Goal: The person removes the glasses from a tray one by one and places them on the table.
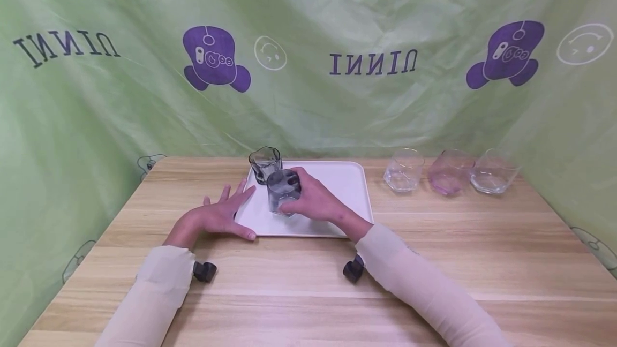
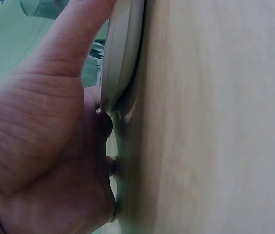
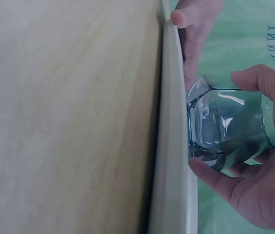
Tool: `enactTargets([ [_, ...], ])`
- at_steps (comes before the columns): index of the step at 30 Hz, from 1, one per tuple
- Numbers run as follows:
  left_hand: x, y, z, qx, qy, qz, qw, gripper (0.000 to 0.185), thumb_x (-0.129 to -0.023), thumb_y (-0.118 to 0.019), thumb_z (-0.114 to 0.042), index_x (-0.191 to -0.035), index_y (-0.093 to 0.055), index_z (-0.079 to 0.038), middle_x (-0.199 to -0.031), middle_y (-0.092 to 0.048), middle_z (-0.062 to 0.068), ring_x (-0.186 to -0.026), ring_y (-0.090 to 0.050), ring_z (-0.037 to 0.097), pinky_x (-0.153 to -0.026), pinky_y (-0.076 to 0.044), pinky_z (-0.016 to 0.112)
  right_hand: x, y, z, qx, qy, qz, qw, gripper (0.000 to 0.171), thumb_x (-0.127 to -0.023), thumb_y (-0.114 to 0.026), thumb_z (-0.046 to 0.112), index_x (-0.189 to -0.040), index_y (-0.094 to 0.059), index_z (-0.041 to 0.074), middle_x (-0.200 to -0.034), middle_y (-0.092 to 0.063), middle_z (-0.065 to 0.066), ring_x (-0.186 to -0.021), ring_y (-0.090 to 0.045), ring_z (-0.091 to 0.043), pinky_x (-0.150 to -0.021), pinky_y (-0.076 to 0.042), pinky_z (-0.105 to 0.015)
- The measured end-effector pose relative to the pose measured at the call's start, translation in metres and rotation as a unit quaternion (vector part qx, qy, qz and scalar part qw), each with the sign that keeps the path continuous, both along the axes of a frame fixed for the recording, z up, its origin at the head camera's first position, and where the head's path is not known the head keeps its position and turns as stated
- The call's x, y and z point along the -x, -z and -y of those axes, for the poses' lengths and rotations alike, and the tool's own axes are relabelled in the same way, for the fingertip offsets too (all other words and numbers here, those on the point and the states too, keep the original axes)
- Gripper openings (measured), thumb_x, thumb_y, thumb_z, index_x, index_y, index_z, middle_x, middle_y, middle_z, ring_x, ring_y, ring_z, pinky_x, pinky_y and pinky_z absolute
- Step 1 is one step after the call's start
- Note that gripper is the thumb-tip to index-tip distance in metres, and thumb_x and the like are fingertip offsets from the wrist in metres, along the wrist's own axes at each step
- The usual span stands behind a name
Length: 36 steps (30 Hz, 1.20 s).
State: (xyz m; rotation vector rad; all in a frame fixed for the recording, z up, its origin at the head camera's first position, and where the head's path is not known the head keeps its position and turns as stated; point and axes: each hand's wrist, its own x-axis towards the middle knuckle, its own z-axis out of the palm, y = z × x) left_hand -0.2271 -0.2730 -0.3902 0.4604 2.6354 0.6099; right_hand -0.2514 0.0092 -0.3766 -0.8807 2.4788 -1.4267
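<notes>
My right hand [image 1: 315, 197] grips a bluish-grey drinking glass [image 1: 278, 193] around its side, thumb and fingers on opposite faces. In the right wrist view the angular glass [image 3: 225, 119] has its base right at the white tray [image 3: 174, 146]. Spread fingers of my left hand [image 1: 217, 217] rest along the left edge of the white tray [image 1: 332, 181], with the thumb at its near left corner. The left wrist view shows that palm [image 2: 35, 131] beside the tray's rim [image 2: 122, 53]. A dark grey wavy glass [image 1: 265, 164] stands upright at the tray's far left corner.
On the right of the wooden table [image 1: 289, 293] stand a clear glass [image 1: 404, 173], a pink-tinted glass [image 1: 448, 173] and another clear glass [image 1: 494, 175] in a row. A green printed curtain [image 1: 308, 111] hangs behind the table's far edge.
</notes>
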Motion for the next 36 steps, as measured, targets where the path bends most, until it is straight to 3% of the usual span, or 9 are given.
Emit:
enactTargets([
  [18,0.003,0.001,0.000,-0.005,0.003,-0.001,1.0000,0.132,-0.075,-0.082,-0.066,-0.167,-0.003,-0.012,-0.168,0.021,0.018,-0.149,0.019,0.051,-0.100,0.017,0.082,-0.005,-0.016,-0.049,-0.005,0.047,-0.019,0.999,0.082,-0.078,-0.084,0.018,-0.146,-0.041,0.003,-0.128,-0.062,-0.012,-0.113,-0.061,-0.023,-0.098,-0.051,-0.040],
  [27,0.001,0.001,-0.001,-0.006,0.001,0.007,1.0000,0.132,-0.075,-0.083,-0.064,-0.167,-0.003,-0.013,-0.168,0.021,0.017,-0.149,0.020,0.051,-0.101,0.017,0.083,-0.022,-0.019,-0.092,-0.010,0.076,-0.011,0.997,0.084,-0.079,-0.085,0.018,-0.148,-0.039,0.004,-0.133,-0.059,-0.016,-0.115,-0.062,-0.030,-0.096,-0.052,-0.049],
  [36,0.002,0.001,0.000,-0.003,0.003,0.004,1.0000,0.133,-0.074,-0.083,-0.065,-0.167,-0.003,-0.013,-0.168,0.022,0.017,-0.149,0.020,0.050,-0.100,0.017,0.083,-0.028,-0.020,-0.139,-0.023,0.104,-0.013,0.994,0.085,-0.081,-0.087,0.018,-0.150,-0.038,0.005,-0.134,-0.058,-0.018,-0.114,-0.063,-0.035,-0.093,-0.054,-0.049],
])
